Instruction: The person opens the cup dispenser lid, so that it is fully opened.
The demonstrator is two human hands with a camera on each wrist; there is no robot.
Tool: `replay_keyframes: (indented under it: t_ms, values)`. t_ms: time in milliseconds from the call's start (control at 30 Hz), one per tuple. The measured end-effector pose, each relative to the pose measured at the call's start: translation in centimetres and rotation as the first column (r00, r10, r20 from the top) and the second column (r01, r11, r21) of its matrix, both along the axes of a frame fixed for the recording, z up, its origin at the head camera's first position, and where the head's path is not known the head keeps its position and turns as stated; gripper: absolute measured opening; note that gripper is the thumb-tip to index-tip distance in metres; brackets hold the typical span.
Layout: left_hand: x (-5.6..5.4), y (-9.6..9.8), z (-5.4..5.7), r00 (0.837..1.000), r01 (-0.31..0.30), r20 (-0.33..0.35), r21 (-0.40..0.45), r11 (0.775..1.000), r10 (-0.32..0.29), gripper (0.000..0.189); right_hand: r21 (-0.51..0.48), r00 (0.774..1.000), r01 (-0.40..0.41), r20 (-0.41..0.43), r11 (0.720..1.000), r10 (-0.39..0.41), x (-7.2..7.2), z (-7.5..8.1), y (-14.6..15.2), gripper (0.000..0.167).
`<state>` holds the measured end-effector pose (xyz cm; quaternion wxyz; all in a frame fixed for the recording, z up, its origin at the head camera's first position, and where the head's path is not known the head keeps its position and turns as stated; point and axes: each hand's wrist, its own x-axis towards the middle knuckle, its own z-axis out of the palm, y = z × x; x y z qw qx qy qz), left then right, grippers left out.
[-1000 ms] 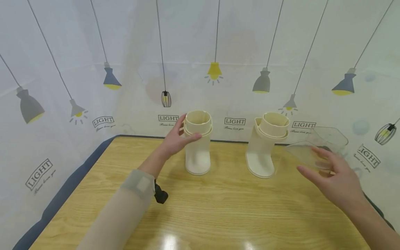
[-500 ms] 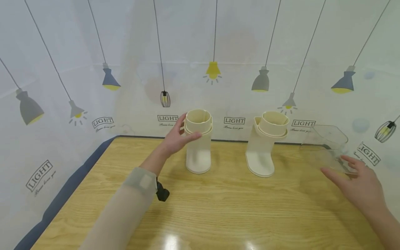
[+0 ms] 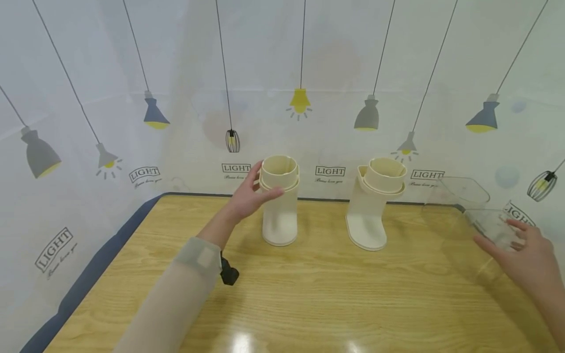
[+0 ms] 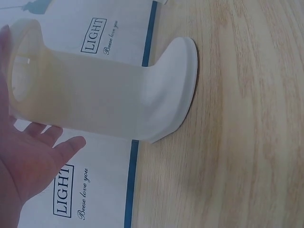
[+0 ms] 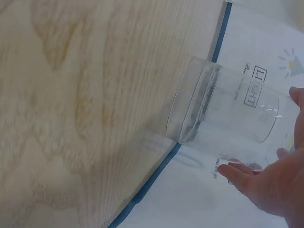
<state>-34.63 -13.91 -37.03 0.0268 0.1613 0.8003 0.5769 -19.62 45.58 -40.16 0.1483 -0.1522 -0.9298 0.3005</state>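
Note:
My left hand point(image 3: 253, 196) holds the upper part of the left cream plastic stand point(image 3: 280, 220), thumb in front and fingers behind. The stand is upright on the table, with a round open cup point(image 3: 280, 169) seated in its top ring. In the left wrist view its broad rounded foot point(image 4: 173, 90) rests on the wood. At the right, my right hand point(image 3: 527, 250) holds a see-through plastic container point(image 3: 490, 228), thumb and fingers spread around its sides. Behind it, a second clear container point(image 3: 446, 206) shows faintly. In the right wrist view, clear walls point(image 5: 228, 104) stretch from my fingers towards the table.
A matching cream stand point(image 3: 368, 215) with its own cup point(image 3: 387, 175) stands right of the first. Behind the wooden table point(image 3: 309, 289) hangs a white cloth point(image 3: 265, 49) printed with lamps. A dark blue edge point(image 3: 106, 250) borders the tabletop.
My right hand has moved right and slightly downward, carrying the clear container away from the right stand. My left hand keeps its place on the left stand.

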Motion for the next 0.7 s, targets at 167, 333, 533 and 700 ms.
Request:
replay_keyframes:
  t_ms: [167, 333, 533, 700]
  values:
    - [-0.30, -0.02, -0.11, 1.000, 0.006, -0.014, 0.011, 1.000, -0.006, 0.103, -0.014, 1.000, -0.016, -0.012, 1.000, 0.015, -0.25, 0.13, 0.43, 0.104]
    - [-0.47, 0.02, -0.26, 1.000, 0.015, -0.027, 0.017, 1.000, -0.015, 0.101, -0.024, 1.000, -0.019, -0.015, 1.000, 0.018, -0.41, 0.11, 0.51, 0.104]
    - [-0.74, 0.11, -0.33, 0.999, 0.012, -0.031, 0.027, 1.000, -0.011, 0.100, -0.015, 0.999, -0.030, -0.013, 0.999, 0.030, -0.54, 0.10, 0.62, 0.104]
    - [-0.81, 0.17, -0.21, 1.000, 0.014, -0.028, 0.030, 0.999, -0.014, 0.100, -0.021, 0.999, -0.032, -0.004, 0.999, 0.032, -0.54, 0.15, 0.58, 0.105]
